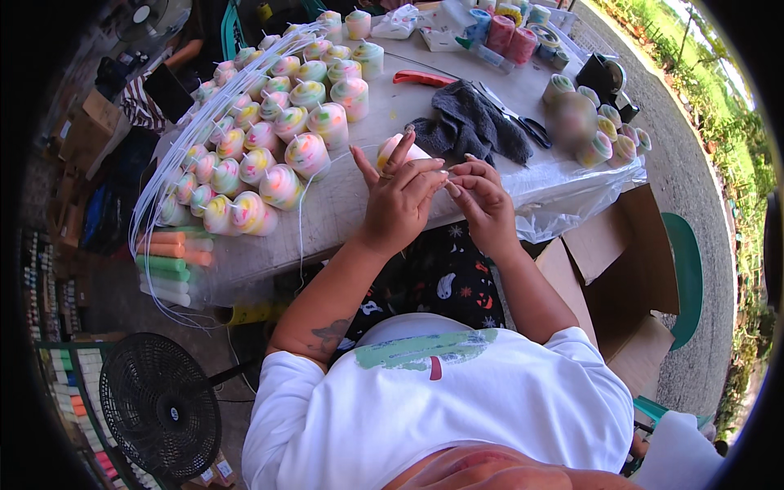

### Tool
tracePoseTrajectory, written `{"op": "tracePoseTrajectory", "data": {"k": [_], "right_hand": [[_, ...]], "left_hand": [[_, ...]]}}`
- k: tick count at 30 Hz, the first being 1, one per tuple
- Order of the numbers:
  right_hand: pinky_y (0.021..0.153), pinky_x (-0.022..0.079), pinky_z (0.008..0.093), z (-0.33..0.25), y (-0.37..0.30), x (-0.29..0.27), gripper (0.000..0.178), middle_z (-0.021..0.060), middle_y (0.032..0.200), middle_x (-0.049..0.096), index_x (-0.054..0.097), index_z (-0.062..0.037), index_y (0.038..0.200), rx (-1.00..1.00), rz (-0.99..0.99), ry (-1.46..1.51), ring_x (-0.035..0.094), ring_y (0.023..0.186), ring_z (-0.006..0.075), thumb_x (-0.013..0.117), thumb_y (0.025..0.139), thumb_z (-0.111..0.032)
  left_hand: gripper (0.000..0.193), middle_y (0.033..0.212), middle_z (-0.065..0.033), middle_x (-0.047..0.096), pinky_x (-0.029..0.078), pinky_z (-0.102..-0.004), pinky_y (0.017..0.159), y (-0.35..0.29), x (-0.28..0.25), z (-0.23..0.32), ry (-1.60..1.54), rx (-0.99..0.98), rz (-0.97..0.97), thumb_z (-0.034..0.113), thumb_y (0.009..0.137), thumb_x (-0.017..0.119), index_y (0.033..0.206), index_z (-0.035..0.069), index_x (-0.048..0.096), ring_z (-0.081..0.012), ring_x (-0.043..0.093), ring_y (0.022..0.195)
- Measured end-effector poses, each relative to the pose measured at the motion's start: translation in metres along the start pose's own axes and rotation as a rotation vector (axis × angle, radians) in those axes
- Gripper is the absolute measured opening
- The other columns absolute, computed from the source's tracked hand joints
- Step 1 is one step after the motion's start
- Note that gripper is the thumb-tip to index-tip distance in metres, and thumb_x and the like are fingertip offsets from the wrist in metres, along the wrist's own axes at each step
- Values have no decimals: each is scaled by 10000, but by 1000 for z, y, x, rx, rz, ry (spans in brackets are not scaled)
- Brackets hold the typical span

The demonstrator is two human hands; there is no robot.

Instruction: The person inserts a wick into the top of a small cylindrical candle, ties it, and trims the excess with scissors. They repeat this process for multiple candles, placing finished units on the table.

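Above the table's front edge, my left hand [400,194] and my right hand [487,202] meet fingertip to fingertip. Both pinch what looks like a thin white wick, mostly covered by the fingers. Some of the left fingers stand raised, apart from the pinch. Just behind the left hand is a pale multicoloured candle [389,150], partly hidden. Many similar swirled candles [306,155] with short wicks crowd the table's left side. Across them lies a long bundle of white wicks [175,155], and one loose strand [303,214] hangs over the front edge.
A dark cloth [465,122], scissors [523,122] and a red-handled tool [423,77] lie beyond my hands. More candles [606,143] stand at the right, near clear plastic [563,200]. An open cardboard box [629,261] is at my right, a black fan [161,406] at lower left.
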State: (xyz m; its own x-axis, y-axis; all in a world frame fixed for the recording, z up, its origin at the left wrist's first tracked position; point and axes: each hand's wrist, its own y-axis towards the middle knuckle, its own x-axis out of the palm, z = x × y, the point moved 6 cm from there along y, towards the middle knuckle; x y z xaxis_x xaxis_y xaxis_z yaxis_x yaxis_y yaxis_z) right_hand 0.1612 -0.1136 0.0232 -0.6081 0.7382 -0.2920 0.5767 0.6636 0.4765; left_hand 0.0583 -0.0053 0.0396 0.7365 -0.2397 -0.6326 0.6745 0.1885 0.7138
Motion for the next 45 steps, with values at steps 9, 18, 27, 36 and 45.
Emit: {"op": "tracePoseTrajectory", "data": {"k": [9,18,27,36,45], "right_hand": [[1034,346,435,-11,9,-8,97,91,1064,605,662,-49,913,-138,62,-190,487,1170,326,669,818,-32],[961,393,411,-6,15,-3,76,105,1037,612,663,-36,874,-59,-133,-404,514,1123,335,677,802,-56],[810,449,261,19,16,10,171,14,971,586,635,-5,969,475,-470,288,565,899,106,626,917,-167],[832,427,256,6,20,15,90,1,955,572,598,-19,978,353,-412,357,534,896,110,605,920,-88],[840,444,279,-18,23,15,90,70,972,564,577,16,958,4,-336,-41,555,915,175,572,875,52]], "left_hand": [[88,1417,-2,425,-71,-766,996,3,7,-1,10,-34,-76,248,854,654,895,173,674,-350,182,1434],[76,1442,2,427,-131,-706,1019,2,9,-10,77,-65,-106,269,864,648,870,194,656,-375,208,1424],[14,1465,-23,400,-134,-715,1009,1,7,-15,-3,-73,-90,189,909,583,914,178,589,-404,182,1426],[57,1476,-49,361,-101,-771,969,1,7,-21,-36,-92,-60,206,927,550,900,164,579,-406,161,1430],[72,1482,-65,346,-102,-769,966,1,4,-21,-102,-117,-74,226,937,543,930,161,575,-428,163,1422]]}}
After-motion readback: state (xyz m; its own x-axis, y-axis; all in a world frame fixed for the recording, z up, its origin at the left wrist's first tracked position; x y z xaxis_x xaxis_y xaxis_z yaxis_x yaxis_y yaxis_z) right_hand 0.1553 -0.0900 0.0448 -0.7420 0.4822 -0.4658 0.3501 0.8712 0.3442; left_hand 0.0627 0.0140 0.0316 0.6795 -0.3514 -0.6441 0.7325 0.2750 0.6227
